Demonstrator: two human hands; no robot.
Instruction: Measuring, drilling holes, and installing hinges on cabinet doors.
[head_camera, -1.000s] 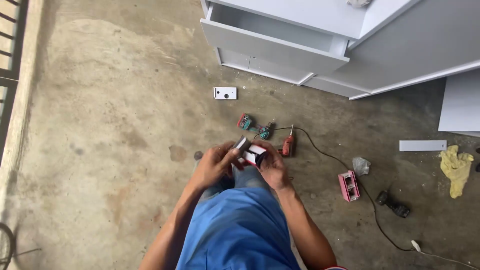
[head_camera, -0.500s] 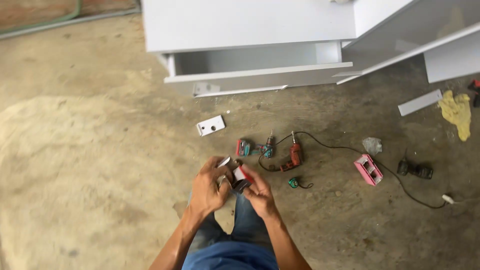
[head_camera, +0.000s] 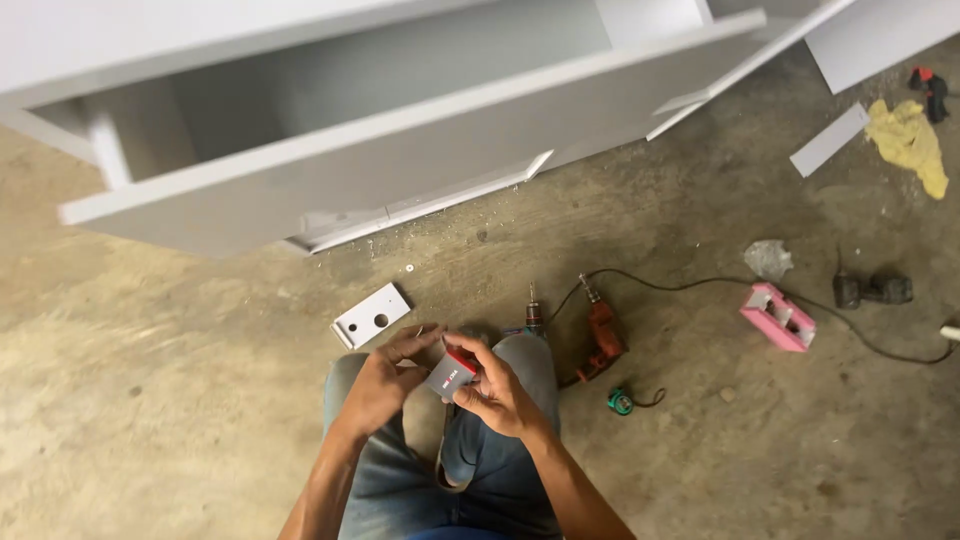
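My left hand (head_camera: 385, 382) and my right hand (head_camera: 497, 393) meet over my knees, in jeans, and both grip a small grey box with a red end (head_camera: 450, 375). The right hand's fingers wrap the box from the right, while the left hand's fingertips pinch its left side. Just beyond my left hand a small white plate with two holes (head_camera: 371, 315) lies on the concrete floor. What is inside the box is hidden.
A large white cabinet with an open drawer (head_camera: 400, 140) fills the top. On the floor to the right lie two corded drills (head_camera: 600, 335), a green tape measure (head_camera: 621, 402), a pink box (head_camera: 777, 316), a black tool (head_camera: 872, 290), a white strip (head_camera: 829, 140) and a yellow rag (head_camera: 908, 140).
The view has moved closer to the cabinet and the floor. My hands stay together on the small box, now held nearer the white plate.
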